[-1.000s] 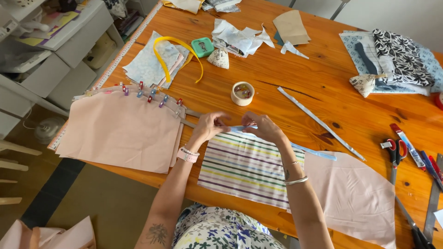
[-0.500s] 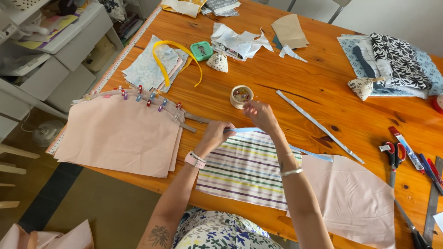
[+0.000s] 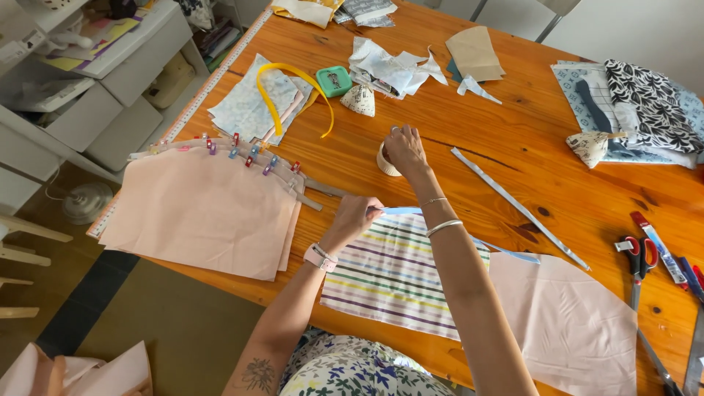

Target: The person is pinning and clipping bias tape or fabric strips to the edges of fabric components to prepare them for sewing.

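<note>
Striped fabric (image 3: 400, 275) lies flat at the near desk (image 3: 528, 158) edge, multicolour stripes, a light blue strip (image 3: 402, 210) along its top edge. Left hand (image 3: 354, 218) is pinched on that strip's end. Right hand (image 3: 403, 149) is closed over the small tape roll (image 3: 383, 160) further up the desk (roll mostly hidden under the fingers). Half a second ago the right hand was short of the roll; a second ago both hands were together at the strip. Around: clipped pink fabric stack (image 3: 202, 209) left, pink piece (image 3: 568, 326) right, red scissors (image 3: 639, 258), long ruler (image 3: 517, 207)
</note>
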